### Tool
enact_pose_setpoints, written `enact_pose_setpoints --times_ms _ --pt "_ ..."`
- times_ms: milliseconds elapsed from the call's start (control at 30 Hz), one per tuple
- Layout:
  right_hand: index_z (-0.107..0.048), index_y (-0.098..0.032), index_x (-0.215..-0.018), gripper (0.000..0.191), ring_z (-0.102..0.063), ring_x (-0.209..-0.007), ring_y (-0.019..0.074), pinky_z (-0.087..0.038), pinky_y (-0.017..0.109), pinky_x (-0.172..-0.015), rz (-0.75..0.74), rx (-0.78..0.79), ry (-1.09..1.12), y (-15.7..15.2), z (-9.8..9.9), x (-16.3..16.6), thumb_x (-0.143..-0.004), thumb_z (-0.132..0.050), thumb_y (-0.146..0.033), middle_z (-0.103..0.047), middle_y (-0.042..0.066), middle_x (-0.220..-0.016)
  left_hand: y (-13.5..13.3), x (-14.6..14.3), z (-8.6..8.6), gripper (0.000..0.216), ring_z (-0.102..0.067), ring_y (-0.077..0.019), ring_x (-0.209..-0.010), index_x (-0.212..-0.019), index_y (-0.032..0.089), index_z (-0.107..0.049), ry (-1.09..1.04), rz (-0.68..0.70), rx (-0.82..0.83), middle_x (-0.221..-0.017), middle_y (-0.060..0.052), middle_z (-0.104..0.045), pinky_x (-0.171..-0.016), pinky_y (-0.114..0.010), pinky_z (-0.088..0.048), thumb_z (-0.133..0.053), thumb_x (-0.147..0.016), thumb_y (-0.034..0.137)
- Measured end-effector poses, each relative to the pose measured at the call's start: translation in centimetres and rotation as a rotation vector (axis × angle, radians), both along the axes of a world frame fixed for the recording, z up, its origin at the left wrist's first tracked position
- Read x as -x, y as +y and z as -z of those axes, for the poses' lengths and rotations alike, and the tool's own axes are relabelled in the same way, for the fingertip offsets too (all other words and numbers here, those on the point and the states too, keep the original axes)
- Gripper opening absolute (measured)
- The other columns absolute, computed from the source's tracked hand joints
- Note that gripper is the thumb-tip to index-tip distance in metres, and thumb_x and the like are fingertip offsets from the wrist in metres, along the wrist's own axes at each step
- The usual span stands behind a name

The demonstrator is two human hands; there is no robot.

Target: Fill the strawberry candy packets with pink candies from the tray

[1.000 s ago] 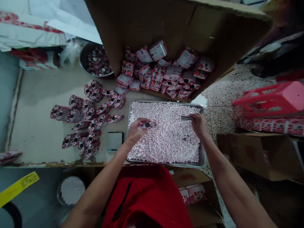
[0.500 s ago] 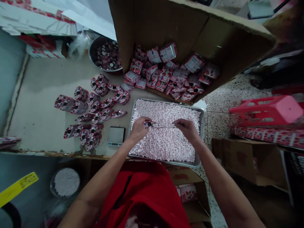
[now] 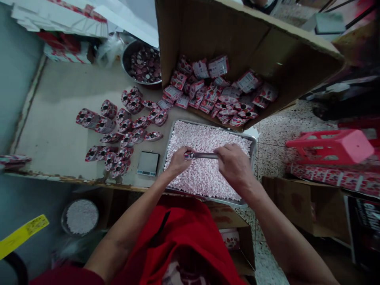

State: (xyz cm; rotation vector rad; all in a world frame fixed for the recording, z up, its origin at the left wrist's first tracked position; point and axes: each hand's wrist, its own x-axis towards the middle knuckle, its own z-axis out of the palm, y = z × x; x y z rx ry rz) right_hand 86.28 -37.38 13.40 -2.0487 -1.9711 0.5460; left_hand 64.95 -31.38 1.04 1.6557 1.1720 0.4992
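Note:
A metal tray (image 3: 253,139) full of small pink and white candies (image 3: 204,178) lies in front of me. Over it, my left hand (image 3: 178,162) is closed on a small red printed pouch (image 3: 188,155). My right hand (image 3: 233,163) is closed on a metal scoop (image 3: 204,155) whose tip meets the mouth of the pouch. Both hands hover just above the candies.
Several filled pouches (image 3: 118,130) stand on the board to the left, beside a small digital scale (image 3: 147,163). A tipped cardboard box (image 3: 246,43) holds more packets (image 3: 219,93). A metal bowl (image 3: 142,65) sits behind. A red plastic stool (image 3: 332,146) stands at right, a bowl of white pellets (image 3: 81,215) below left.
My right hand moved left across the tray, bringing the scoop to the pouch in my left hand. The view shifted a little, so everything sits further right.

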Motion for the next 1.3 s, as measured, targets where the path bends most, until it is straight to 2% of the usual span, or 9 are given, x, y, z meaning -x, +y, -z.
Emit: enact_pose_setpoints --times_ms 100,267,400,633,900,1000,1100,1200,1300 --pt "-0.076 -0.024 -0.096 0.025 -0.065 -0.09 0.0282 -0.048 0.041 -0.08 0.15 -0.023 0.1 -4.1 2.9 -5.1 -0.091 -0.053 -0.03 -0.074 0.01 -0.096 -1.2 3.3 -0.7 0.041 -0.07 -0.0206 -0.094 -0.105 0.021 -0.069 -0.053 -0.161 0.074 -0.101 -0.003 -0.075 -0.09 -0.033 -0.056 -0.065 -0.068 0.005" --pt "-0.075 -0.03 -0.081 0.033 -0.066 -0.067 0.0348 -0.045 0.047 -0.058 0.612 0.105 0.005 -14.2 12.1 -16.0 -0.08 -0.053 -0.054 -0.075 0.016 -0.08 -4.8 14.2 -0.7 0.036 -0.069 -0.0194 -0.096 -0.11 0.021 -0.064 -0.024 -0.681 -0.004 -0.106 -0.005 -0.071 -0.091 -0.032 -0.056 -0.068 -0.074 0.016" --pt "-0.074 -0.032 -0.072 0.031 -0.068 -0.065 0.0391 -0.047 0.05 -0.057 0.637 0.159 0.051 -17.1 16.6 -17.1 -0.072 -0.057 -0.059 -0.075 0.014 -0.075 -5.3 20.3 2.0 0.039 -0.067 -0.0203 -0.102 -0.111 0.021 -0.063 0.061 -0.912 -0.084 -0.112 -0.006 -0.069 -0.1 -0.035 -0.053 -0.068 -0.073 0.018" --pt "-0.078 -0.022 -0.091 0.042 -0.074 -0.085 0.035 -0.057 0.044 -0.077 0.489 0.245 0.325 -7.9 20.0 -6.2 -0.076 -0.054 -0.053 -0.08 0.014 -0.092 -0.2 18.5 6.0 0.038 -0.068 -0.0205 -0.106 -0.116 0.019 -0.063 0.083 -0.909 -0.188 -0.117 -0.009 -0.07 -0.1 -0.034 -0.053 -0.069 -0.079 0.023" --pt "-0.081 -0.025 -0.102 0.036 -0.065 -0.11 0.0368 -0.049 0.054 -0.091 0.03 0.37 -0.489 -3.2 12.1 -5.9 -0.095 -0.046 -0.027 -0.074 0.014 -0.119 5.6 17.3 8.7 0.051 -0.068 -0.0239 -0.112 -0.119 0.014 -0.067 0.16 -0.8 -0.28 -0.117 -0.012 -0.072 -0.106 -0.039 -0.052 -0.054 -0.071 0.002" --pt "-0.08 -0.018 -0.093 0.037 -0.069 -0.099 0.0361 -0.05 0.056 -0.089 0.083 0.457 -0.567 -1.0 11.3 -4.3 -0.096 -0.043 -0.02 -0.075 0.018 -0.099 4.0 18.2 7.2 0.053 -0.063 -0.0254 -0.124 -0.131 0.014 -0.064 0.277 -0.704 -0.403 -0.129 -0.014 -0.068 -0.112 -0.042 -0.048 -0.055 -0.08 0.004" --pt "-0.072 -0.014 -0.121 0.038 -0.068 -0.111 0.0359 -0.052 0.053 -0.097 0.095 0.254 -0.257 2.6 12.2 -0.5 -0.099 -0.049 -0.033 -0.071 0.021 -0.118 -1.1 21.1 4.9 0.048 -0.059 -0.026 -0.13 -0.141 0.018 -0.057 0.425 -0.661 -0.575 -0.135 -0.015 -0.064 -0.116 -0.045 -0.043 -0.061 -0.093 0.018" --pt "-0.039 -0.016 -0.157 0.088 -0.044 -0.147 0.0366 -0.045 0.051 -0.114 -0.08 -0.001 0.167 8.9 14.1 4.9 -0.087 -0.072 -0.057 -0.04 0.022 -0.161 -6.1 25.7 4.7 0.069 -0.053 -0.0344 -0.134 -0.142 0.015 -0.054 0.621 -0.844 -0.661 -0.137 -0.021 -0.06 -0.119 -0.055 -0.036 -0.078 -0.085 0.045" --pt "-0.018 -0.021 -0.166 0.13 -0.014 -0.159 0.04 -0.034 0.054 -0.122 -0.275 -0.022 0.339 16.9 16.8 10.0 -0.065 -0.09 -0.06 0.0 0.021 -0.173 -6.6 28.8 7.5 0.117 -0.039 -0.0444 -0.144 -0.151 0.007 -0.04 0.632 -0.919 -0.579 -0.15 -0.03 -0.043 -0.119 -0.063 -0.033 -0.079 -0.066 0.077"
